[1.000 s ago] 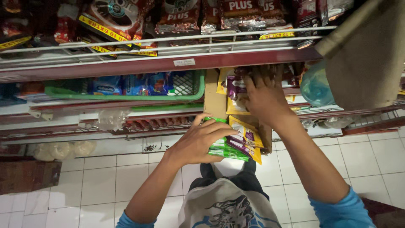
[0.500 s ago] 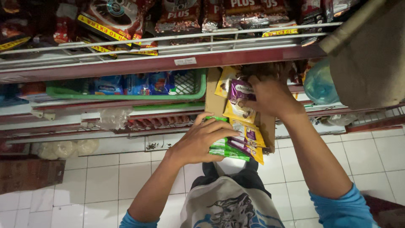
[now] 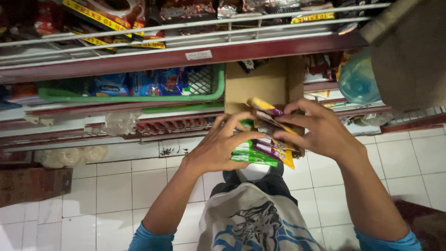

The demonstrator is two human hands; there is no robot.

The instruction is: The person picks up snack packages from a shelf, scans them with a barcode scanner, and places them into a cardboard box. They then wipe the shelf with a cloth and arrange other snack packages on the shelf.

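My left hand (image 3: pixel 222 145) grips a stack of flat sachets (image 3: pixel 253 153), green ones at the bottom and purple-and-yellow ones on top. My right hand (image 3: pixel 320 131) lies over the top of the same stack, fingers curled on the purple-and-yellow packets (image 3: pixel 272 122). Both hands hold the stack in front of an open brown cardboard box (image 3: pixel 260 82) that stands on the shelf. The box looks bare inside at its visible back wall.
A green plastic basket (image 3: pixel 134 97) with blue packets sits left of the box. A wire shelf (image 3: pixel 186 35) above holds dark snack bags. A blue-green bag (image 3: pixel 358 79) and a tan cloth (image 3: pixel 409 56) hang at right. White floor tiles (image 3: pixel 111 195) lie below.
My right hand has come down out of the cardboard box with purple-and-yellow sachets and now rests on the stack held by my left hand.
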